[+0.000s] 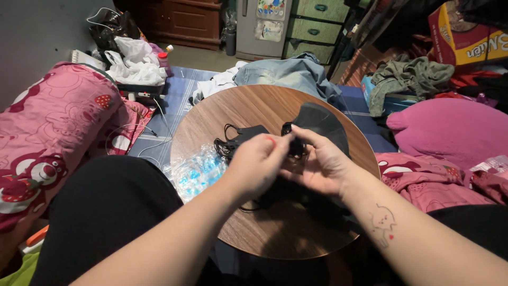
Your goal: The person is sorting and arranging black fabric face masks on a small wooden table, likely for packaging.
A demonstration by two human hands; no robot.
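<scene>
Over a round wooden table [248, 106], my left hand [256, 164] and my right hand [320, 164] meet and both pinch a black face mask [320, 121] by its near edge and ear loop. The mask's body spreads away from my fingers toward the table's far right. More black masks [241, 136] with tangled ear loops lie on the table just left of my left hand. A clear plastic wrapper with blue print [196, 169] rests at the table's left edge.
A pink patterned blanket [47, 132] lies at the left, pink pillows [450, 130] at the right. Jeans [288, 74] and other clothes are heaped beyond the table. White bags [135, 63], cables, a cardboard box [468, 34] and green drawers [315, 24] stand further back.
</scene>
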